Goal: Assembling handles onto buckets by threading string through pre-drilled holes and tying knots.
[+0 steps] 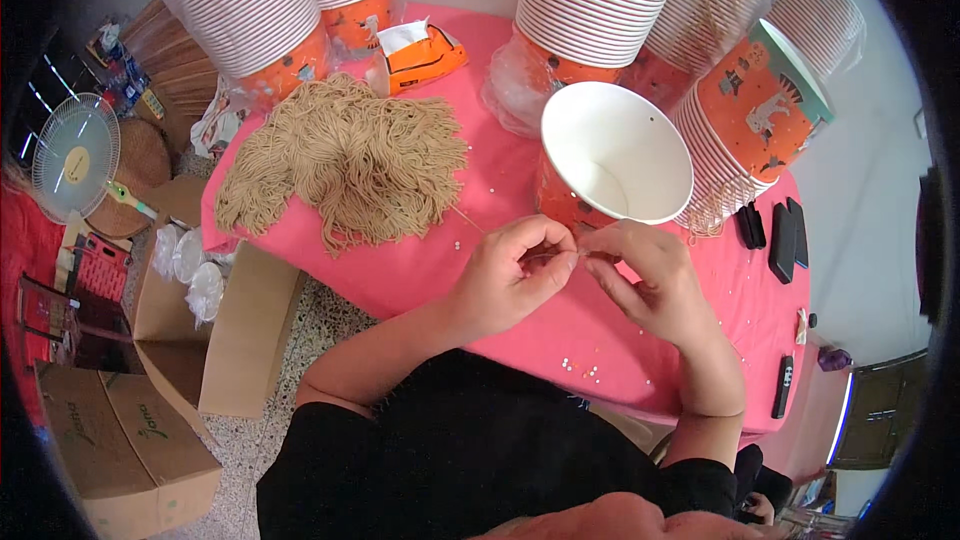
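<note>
My left hand [513,275] is closed in a pinch on a thin tan cord [468,219], which trails from the edge of a big tan cord heap [385,140]. Its fingertips meet those of my right hand [645,275], which is closed around the same short bit of cord. The fingers mostly hide that bit. Just beyond my hands stands a wide orange paper bucket [575,205] with a white inside and a small hole near its right rim. My right fingers are close to its near side.
Stacks of paper buckets [595,10] line the back of the pink-covered table [370,280]. A tissue pack [425,60] lies behind the heap. Small white beads [585,370] are scattered nearby. Phones [785,240] lie at right. An open carton [245,330] stands on the floor at left.
</note>
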The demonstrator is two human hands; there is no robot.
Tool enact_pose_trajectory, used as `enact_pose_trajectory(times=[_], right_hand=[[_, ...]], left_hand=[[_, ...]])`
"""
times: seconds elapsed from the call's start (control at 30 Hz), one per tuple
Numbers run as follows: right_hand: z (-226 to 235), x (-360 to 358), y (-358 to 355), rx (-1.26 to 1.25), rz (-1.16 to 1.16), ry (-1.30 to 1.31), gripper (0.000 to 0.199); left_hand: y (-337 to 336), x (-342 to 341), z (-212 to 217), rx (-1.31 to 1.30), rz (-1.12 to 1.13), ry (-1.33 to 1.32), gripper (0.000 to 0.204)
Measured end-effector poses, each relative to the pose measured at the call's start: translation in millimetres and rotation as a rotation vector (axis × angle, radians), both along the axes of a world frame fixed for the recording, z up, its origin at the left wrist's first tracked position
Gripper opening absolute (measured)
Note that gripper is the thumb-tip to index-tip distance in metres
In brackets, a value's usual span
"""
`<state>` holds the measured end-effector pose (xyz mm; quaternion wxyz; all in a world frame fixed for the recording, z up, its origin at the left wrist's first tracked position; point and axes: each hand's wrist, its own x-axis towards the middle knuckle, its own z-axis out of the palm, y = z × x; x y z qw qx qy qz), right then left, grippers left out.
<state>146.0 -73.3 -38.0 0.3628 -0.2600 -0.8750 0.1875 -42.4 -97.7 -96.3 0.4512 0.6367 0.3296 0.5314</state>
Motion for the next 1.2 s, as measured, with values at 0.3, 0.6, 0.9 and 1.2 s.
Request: enact_pose_trajectory(times=[0.3, 0.6, 0.9, 1.2], right_hand=[[0, -1, 1, 0.182, 0.002, -0.191, 0.014], [2, -1, 0, 0.172, -0.023, -0.241, 0.015], [30, 4, 16, 0.196, -0.207, -0.164, 0.011], [30, 5, 29, 0.131, -0.182, -0.191, 0.005]], left_hand=[[0, 3, -2, 0.185, 0.110, 0.021, 0.009], [9, 1, 0, 0.366, 0.223, 0.120, 0.015], [41, 0, -4, 0.474, 0.518, 0.340, 0.013], [45, 5, -3, 0.487, 0.544, 0.349, 0.013]])
